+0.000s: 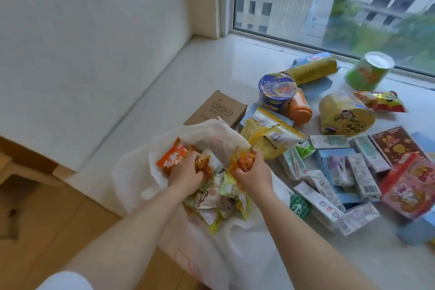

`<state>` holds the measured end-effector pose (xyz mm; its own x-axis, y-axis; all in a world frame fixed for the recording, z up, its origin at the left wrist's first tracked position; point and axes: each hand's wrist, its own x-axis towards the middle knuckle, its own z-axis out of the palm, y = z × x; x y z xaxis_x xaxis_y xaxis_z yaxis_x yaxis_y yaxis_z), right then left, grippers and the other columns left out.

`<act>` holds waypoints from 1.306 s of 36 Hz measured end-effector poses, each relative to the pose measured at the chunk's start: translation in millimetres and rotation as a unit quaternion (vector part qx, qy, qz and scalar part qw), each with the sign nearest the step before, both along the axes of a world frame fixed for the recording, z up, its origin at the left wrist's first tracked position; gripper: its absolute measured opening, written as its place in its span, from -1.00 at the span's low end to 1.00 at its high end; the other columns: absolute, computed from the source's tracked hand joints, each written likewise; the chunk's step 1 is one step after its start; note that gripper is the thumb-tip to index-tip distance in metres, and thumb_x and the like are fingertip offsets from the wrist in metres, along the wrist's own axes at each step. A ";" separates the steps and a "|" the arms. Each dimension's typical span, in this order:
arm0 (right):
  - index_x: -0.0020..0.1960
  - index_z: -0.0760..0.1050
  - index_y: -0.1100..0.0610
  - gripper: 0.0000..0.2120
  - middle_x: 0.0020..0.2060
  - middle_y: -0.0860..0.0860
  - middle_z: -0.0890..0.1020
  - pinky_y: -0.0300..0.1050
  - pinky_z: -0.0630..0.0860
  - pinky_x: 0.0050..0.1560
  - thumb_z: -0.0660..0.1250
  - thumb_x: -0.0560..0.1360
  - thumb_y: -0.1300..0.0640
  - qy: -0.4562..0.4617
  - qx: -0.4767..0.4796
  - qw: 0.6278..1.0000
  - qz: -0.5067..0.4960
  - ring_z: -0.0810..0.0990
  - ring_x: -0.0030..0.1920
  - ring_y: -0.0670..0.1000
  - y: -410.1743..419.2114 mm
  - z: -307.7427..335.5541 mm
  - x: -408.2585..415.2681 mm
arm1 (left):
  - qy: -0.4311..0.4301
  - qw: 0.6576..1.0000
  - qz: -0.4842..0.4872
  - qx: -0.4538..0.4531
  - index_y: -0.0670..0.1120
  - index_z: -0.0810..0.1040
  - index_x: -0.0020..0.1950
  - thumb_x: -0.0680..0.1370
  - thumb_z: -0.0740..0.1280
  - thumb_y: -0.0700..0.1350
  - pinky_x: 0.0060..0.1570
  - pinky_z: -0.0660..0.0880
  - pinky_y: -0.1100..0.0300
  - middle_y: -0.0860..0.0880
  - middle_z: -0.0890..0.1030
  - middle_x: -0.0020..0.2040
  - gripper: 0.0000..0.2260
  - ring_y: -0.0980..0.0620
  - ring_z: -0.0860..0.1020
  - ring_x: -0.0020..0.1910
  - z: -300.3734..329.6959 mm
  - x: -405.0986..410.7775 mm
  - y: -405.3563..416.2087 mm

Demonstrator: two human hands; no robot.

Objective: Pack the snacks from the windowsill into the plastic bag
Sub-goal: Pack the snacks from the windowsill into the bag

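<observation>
A white plastic bag lies open on the windowsill, with several snack packets inside. My left hand grips a small orange-and-white packet inside the bag, beside an orange packet. My right hand grips another small orange packet over the bag's mouth. To the right on the sill lie a yellow bag of snacks, cup noodles, and several small cartons.
A brown cardboard box stands behind the bag. A green tub, yellow bowl, yellow tube and pink box lie near the window. Wooden floor lies left below the sill.
</observation>
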<state>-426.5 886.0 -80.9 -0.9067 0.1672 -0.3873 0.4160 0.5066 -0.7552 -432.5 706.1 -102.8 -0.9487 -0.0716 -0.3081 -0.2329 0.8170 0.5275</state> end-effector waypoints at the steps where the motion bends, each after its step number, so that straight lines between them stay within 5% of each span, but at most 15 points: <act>1: 0.39 0.21 0.02 -0.41 0.03 -0.02 0.51 -0.10 0.49 -0.09 0.39 0.45 0.09 0.000 0.015 1.000 -0.002 0.46 -0.07 0.00 -4.9 -4.1 0.5 | -0.009 1.000 -0.016 -0.016 0.02 0.41 0.21 0.49 0.28 -0.13 -0.07 0.52 0.06 -0.02 0.59 0.04 -0.70 -0.07 0.55 0.00 -5.4 1.1 -5.1; 3: 0.35 0.25 0.04 -0.48 0.06 0.00 0.54 -0.16 0.47 -0.16 0.38 0.46 0.08 -0.009 0.039 0.999 -0.008 0.46 -0.06 0.00 -11.8 -12.6 3.2 | -0.023 0.998 -0.030 -0.047 0.03 0.36 0.28 0.51 0.28 -0.10 -0.06 0.54 0.06 -0.02 0.58 0.12 -0.65 -0.07 0.55 0.04 -14.7 3.9 -13.1; 6: 0.40 0.24 0.06 -0.39 0.26 0.04 0.48 0.00 0.46 0.20 0.42 0.44 0.03 -0.015 0.052 0.999 -0.008 0.48 0.21 0.06 -14.6 -26.8 7.4 | -0.031 0.996 -0.042 -0.076 0.02 0.20 0.48 0.52 0.35 -0.04 0.09 0.49 0.07 -0.02 0.37 0.40 -0.43 -0.07 0.47 0.27 -28.5 6.2 -20.1; 12: 0.51 0.10 0.09 -0.30 0.44 0.04 0.26 -0.04 0.20 0.44 0.30 0.50 -0.12 0.013 0.120 0.991 0.055 0.22 0.44 0.04 -13.1 -36.6 26.5 | 0.018 0.988 -0.078 -0.129 0.04 0.05 0.54 0.47 0.41 0.07 0.22 0.43 0.08 -0.05 0.24 0.40 -0.24 -0.04 0.27 0.39 -41.2 9.3 -29.9; 15: 0.35 0.38 0.10 -0.50 0.23 0.05 0.46 -0.04 0.37 0.29 0.24 0.49 -0.11 0.123 0.254 0.952 0.122 0.43 0.26 0.09 -11.5 -39.0 44.4 | 0.083 0.984 -0.093 -0.128 -0.04 0.22 0.49 0.46 0.41 0.09 0.28 0.39 0.04 -0.08 0.26 0.40 -0.32 -0.08 0.27 0.39 -42.4 15.4 -36.4; 19: -0.12 0.53 0.05 -0.71 -0.22 -0.05 0.55 -0.10 0.53 -0.18 0.24 0.37 -0.16 0.258 0.321 0.864 0.289 0.50 -0.19 0.03 -20.8 -47.7 73.4 | 0.187 0.956 -0.168 -0.152 -0.10 0.38 0.18 0.34 0.46 0.21 -0.12 0.53 0.01 -0.12 0.48 0.08 -0.42 -0.15 0.54 0.02 -49.4 37.9 -58.4; 21: -0.17 0.52 0.02 -0.65 -0.27 -0.08 0.55 -0.15 0.51 -0.19 0.36 0.26 -0.24 0.228 0.351 0.824 0.382 0.51 -0.22 0.01 -25.2 -53.1 86.7 | 0.137 0.941 -0.234 -0.203 -0.08 0.33 0.22 0.35 0.28 0.38 -0.13 0.49 0.05 -0.08 0.48 0.08 -0.34 -0.11 0.56 -0.05 -52.4 53.0 -67.8; 23: -0.01 0.53 0.05 -0.52 -0.13 -0.04 0.58 -0.06 0.49 0.04 0.40 0.26 -0.28 0.136 0.381 0.798 0.446 0.53 -0.07 0.06 -24.0 -58.9 95.9 | 0.003 0.920 -0.282 -0.272 -0.05 0.25 0.39 0.40 0.23 0.39 0.03 0.42 0.05 -0.04 0.44 0.23 -0.27 -0.07 0.52 0.11 -51.4 63.9 -74.6; 26: 0.33 0.31 0.14 -0.46 0.19 0.07 0.48 0.05 0.13 0.42 0.32 0.45 -0.08 0.014 0.437 0.765 0.473 0.37 0.25 0.14 -14.4 -63.3 105.8 | -0.113 0.874 -0.337 -0.330 0.03 0.20 0.46 0.53 0.28 0.05 -0.06 0.38 0.06 -0.04 0.51 0.20 -0.47 -0.09 0.52 0.15 -46.3 76.2 -78.7; 29: 0.28 0.36 0.19 -0.67 0.14 0.11 0.57 0.00 0.16 0.36 0.19 0.52 0.21 -0.021 0.492 0.733 0.470 0.43 0.23 0.15 2.1 -61.2 113.6 | -0.137 0.866 -0.339 -0.341 0.09 0.37 0.40 0.57 0.12 -0.21 -0.11 0.39 0.09 -0.06 0.53 0.16 -0.59 -0.12 0.53 0.13 -43.9 87.4 -86.2; 35: 0.08 0.58 0.12 -0.73 0.01 0.05 0.64 -0.06 0.27 0.16 0.12 0.57 0.23 -0.044 0.544 0.700 0.461 0.51 0.08 0.08 49.1 -41.8 116.7 | 0.014 0.928 -0.258 -0.269 -0.03 0.60 0.03 0.61 0.16 -0.06 -0.31 0.22 0.17 0.01 0.37 -0.09 -0.78 -0.04 0.42 -0.19 -12.6 97.2 -107.9; 39: 0.09 0.58 0.06 -0.73 0.01 0.00 0.63 -0.09 0.30 0.14 0.14 0.54 0.23 -0.035 0.581 0.701 0.412 0.53 0.07 0.05 77.1 -16.8 115.6 | 0.190 0.938 -0.188 -0.222 -0.11 0.59 -0.33 0.39 0.38 -0.23 -0.41 0.06 0.35 -0.06 0.42 -0.28 -0.90 -0.04 0.36 -0.40 17.3 104.3 -120.7; 43: 0.08 0.57 0.02 -0.74 0.01 -0.01 0.64 -0.06 0.29 0.21 0.16 0.51 0.18 -0.040 0.593 0.710 0.379 0.56 0.06 0.03 81.9 3.3 110.2 | 0.256 0.918 -0.145 -0.265 -0.12 0.63 -0.37 0.37 0.22 -0.17 -0.32 0.39 0.10 -0.10 0.54 -0.18 -0.78 -0.14 0.47 -0.20 30.2 115.1 -123.0; 47: 0.08 0.54 0.06 -0.76 0.02 0.00 0.62 -0.12 0.38 -0.03 0.17 0.49 0.11 -0.070 0.534 0.751 0.382 0.60 0.03 0.04 70.9 13.1 108.7 | 0.046 0.900 -0.133 -0.413 0.05 0.65 0.06 0.50 0.25 -0.15 0.12 0.29 0.01 0.02 0.49 0.24 -0.75 -0.04 0.38 0.22 33.5 120.2 -118.3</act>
